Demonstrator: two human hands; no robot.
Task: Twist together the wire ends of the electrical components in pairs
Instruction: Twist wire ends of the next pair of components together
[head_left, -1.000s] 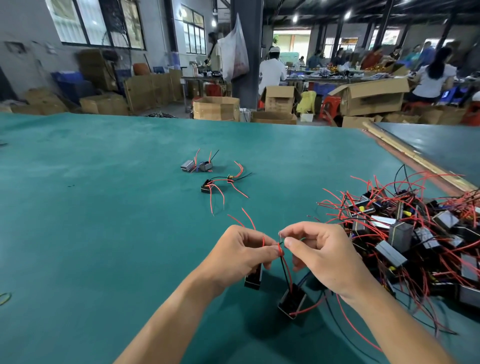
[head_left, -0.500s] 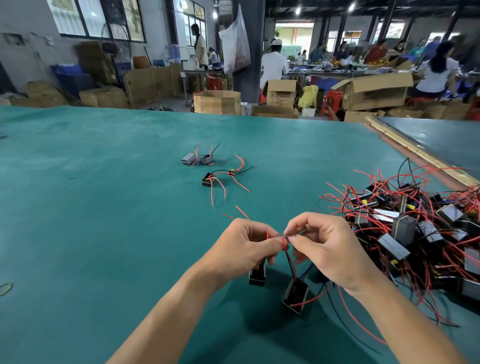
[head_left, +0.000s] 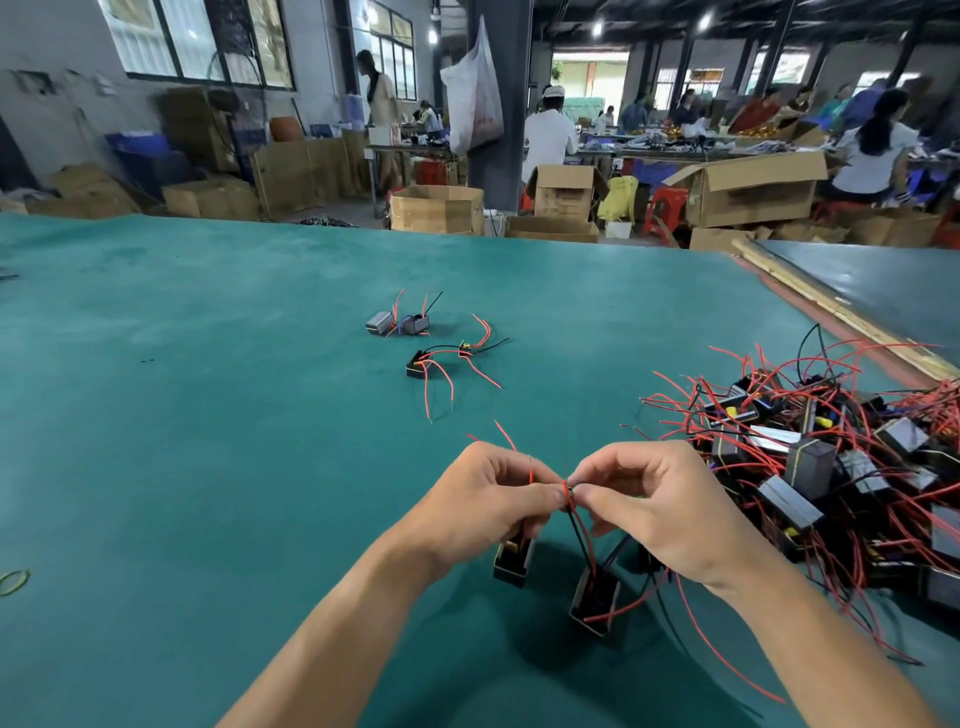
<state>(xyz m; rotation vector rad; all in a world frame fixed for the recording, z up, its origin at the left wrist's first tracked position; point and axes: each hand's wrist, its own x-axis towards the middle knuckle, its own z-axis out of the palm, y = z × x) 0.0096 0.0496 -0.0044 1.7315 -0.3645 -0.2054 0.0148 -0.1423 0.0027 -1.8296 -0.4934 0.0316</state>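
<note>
Teal counter (head_left: 208, 415) under everything. Left hand (head_left: 493, 499) pinches the wire ends (head_left: 569, 492) from the left, left component (head_left: 513, 562) just below it. Wire ends sit between both hands, touching both, long axis roughly vertical. Right hand (head_left: 660, 512) pinches them from the right, right component (head_left: 595, 603) lower, under the joint. Twist likely rolls about that vertical axis; neither hand nearer. Far right, the pile (head_left: 831, 467) of loose components.
</note>
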